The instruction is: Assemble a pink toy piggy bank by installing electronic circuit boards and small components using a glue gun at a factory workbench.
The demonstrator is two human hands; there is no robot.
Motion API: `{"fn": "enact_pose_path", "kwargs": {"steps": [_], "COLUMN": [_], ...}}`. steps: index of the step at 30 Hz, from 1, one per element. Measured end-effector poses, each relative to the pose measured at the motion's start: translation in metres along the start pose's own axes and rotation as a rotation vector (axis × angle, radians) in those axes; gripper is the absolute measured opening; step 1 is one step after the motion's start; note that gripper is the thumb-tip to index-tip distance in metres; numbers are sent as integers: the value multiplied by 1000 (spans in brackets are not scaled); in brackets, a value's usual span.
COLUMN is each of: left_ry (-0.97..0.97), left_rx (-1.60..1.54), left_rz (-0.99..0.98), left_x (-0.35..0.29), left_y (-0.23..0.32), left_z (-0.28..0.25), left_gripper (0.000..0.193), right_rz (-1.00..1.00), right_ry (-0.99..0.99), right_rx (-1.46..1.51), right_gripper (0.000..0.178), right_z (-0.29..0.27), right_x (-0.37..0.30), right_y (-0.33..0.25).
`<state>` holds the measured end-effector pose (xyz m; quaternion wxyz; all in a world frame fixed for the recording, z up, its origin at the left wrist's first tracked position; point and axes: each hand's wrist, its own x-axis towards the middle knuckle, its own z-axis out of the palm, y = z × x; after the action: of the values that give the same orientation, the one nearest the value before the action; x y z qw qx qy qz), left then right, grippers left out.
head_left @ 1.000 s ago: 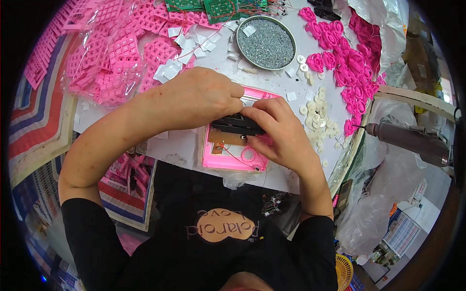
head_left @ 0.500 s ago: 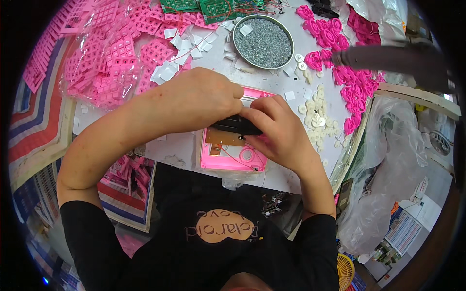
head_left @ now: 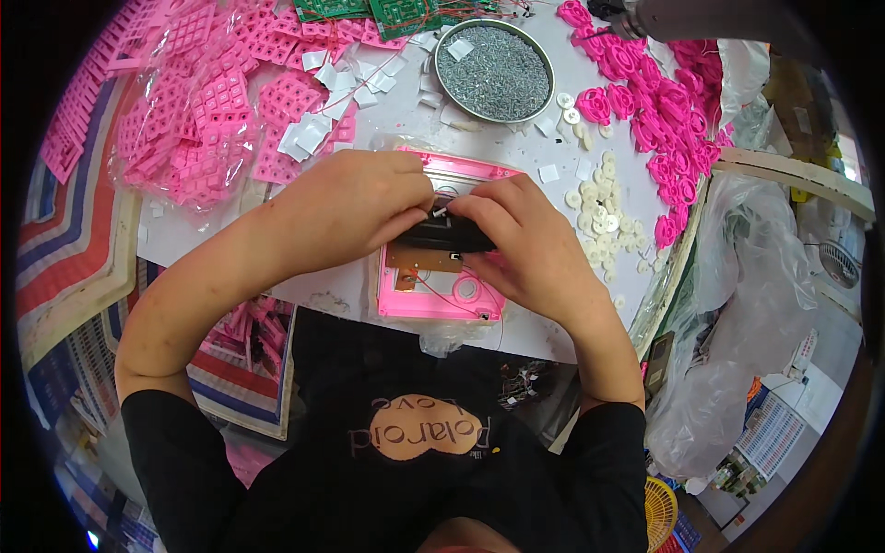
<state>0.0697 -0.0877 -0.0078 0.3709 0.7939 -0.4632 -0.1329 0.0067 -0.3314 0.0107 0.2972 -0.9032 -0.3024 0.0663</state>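
Note:
A pink plastic casing (head_left: 429, 305) lies on the table in front of me, with a brown circuit board (head_left: 419, 259) and thin red wires inside. Above the board, a black plastic part (head_left: 442, 236) is tilted up. My right hand (head_left: 521, 240) grips its right end between thumb and fingers. My left hand (head_left: 373, 203) is closed in a pinch at its upper left edge; what the fingertips hold is hidden. Between the two hands, a small white piece (head_left: 440, 212) shows against the black part.
Pink keypad pieces (head_left: 217, 120) in clear plastic and white paper squares (head_left: 306, 136) lie left. A round metal dish of screws (head_left: 495, 74) stands behind the casing. White round parts (head_left: 604, 217) and pink loops (head_left: 659, 138) lie right. A dark tool (head_left: 701, 18) hangs upper right.
My left hand has shifted a little left and down, uncovering the upper casing and the small white piece. My right hand stays on the black part. The hanging tool has swung up and away.

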Motion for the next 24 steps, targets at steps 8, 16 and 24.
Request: {"fn": "enact_pose_path", "kwargs": {"steps": [8,16,24], "left_ry": [3,-23,-77], "left_rx": [-52,-30,-279], "left_rz": [-12,-160,-435], "left_x": [4,3,15], "left_y": [-4,4,11], "left_z": [2,3,-4], "left_gripper": [9,10,21], "right_rz": [-22,-31,-27], "right_ry": [20,-26,-39], "right_rx": [-27,-89,-144], "right_gripper": [54,39,41], "right_z": [-2,-1,0], "right_x": [6,4,2], "right_y": [-2,-3,-10]}}
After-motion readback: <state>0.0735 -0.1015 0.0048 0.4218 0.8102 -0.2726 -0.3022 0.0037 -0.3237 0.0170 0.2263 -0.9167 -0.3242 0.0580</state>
